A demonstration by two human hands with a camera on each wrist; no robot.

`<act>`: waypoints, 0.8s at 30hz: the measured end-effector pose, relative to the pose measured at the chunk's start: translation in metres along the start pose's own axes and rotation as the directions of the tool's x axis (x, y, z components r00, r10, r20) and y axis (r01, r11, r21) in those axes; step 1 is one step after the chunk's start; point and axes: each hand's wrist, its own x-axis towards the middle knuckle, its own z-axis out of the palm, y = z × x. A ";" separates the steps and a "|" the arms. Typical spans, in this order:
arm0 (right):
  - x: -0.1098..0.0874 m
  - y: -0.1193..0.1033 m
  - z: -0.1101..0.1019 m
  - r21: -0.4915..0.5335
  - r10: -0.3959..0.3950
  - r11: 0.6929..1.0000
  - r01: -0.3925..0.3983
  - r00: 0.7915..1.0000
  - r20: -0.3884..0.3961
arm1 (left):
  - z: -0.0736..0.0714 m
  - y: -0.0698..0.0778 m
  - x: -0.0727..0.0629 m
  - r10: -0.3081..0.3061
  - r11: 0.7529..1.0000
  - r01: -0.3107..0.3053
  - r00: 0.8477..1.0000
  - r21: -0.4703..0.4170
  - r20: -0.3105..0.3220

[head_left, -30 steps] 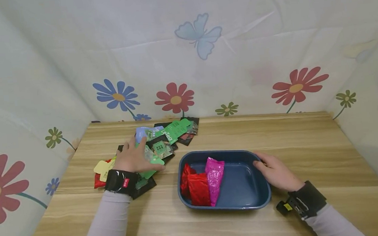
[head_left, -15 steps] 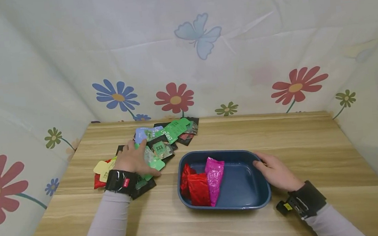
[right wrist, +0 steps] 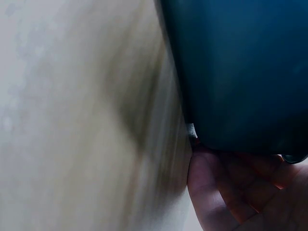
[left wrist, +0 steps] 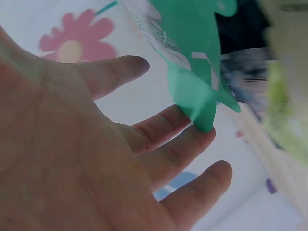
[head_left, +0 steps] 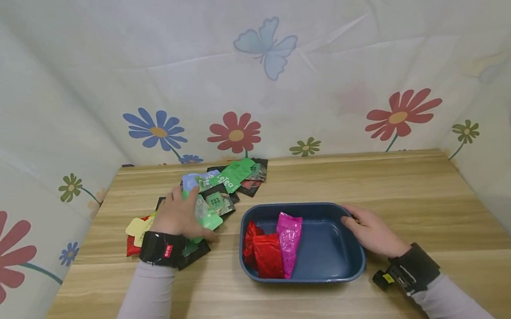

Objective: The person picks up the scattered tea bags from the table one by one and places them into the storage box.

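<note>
My left hand (head_left: 177,218) is over a loose pile of small flat packets at the left, fingers spread. In the left wrist view the fingertips (left wrist: 202,137) of two fingers meet the lower end of a green packet (left wrist: 192,91), with the thumb held apart. A dark blue rectangular tub (head_left: 329,244) stands on the table at the middle. My right hand (head_left: 376,232) grips its right end, thumb over the rim and the other fingers outside, low against the wall. Inside the tub lie a shiny pink packet (head_left: 291,242) and red packets (head_left: 269,259), grouped at its left side.
Beyond the left hand lie a green LeTea packet (head_left: 234,175), a blue packet (head_left: 195,180) and several black ones. A pale yellow packet (head_left: 138,228) and a red packet (head_left: 132,246) stick out left of that wrist. A flowered cloth (head_left: 313,88) hangs behind the table.
The left hand's thumb has drawn in slightly toward the packets, and the hand has shifted very little. The right hand and the tub have stayed where they were.
</note>
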 end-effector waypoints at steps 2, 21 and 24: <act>0.000 0.000 0.000 0.000 -0.001 1.000 0.001 1.000 -0.002 | -0.005 0.003 -0.002 0.032 0.999 -0.033 0.999 -0.013 -0.035; -0.001 0.000 -0.001 0.002 -0.007 1.000 0.007 1.000 -0.011 | -0.024 0.110 -0.039 0.521 0.811 -0.583 0.762 -0.056 -0.385; -0.001 0.000 -0.002 0.007 -0.001 1.000 0.001 1.000 -0.010 | -0.019 0.130 -0.041 0.578 0.773 -0.633 0.729 -0.040 -0.366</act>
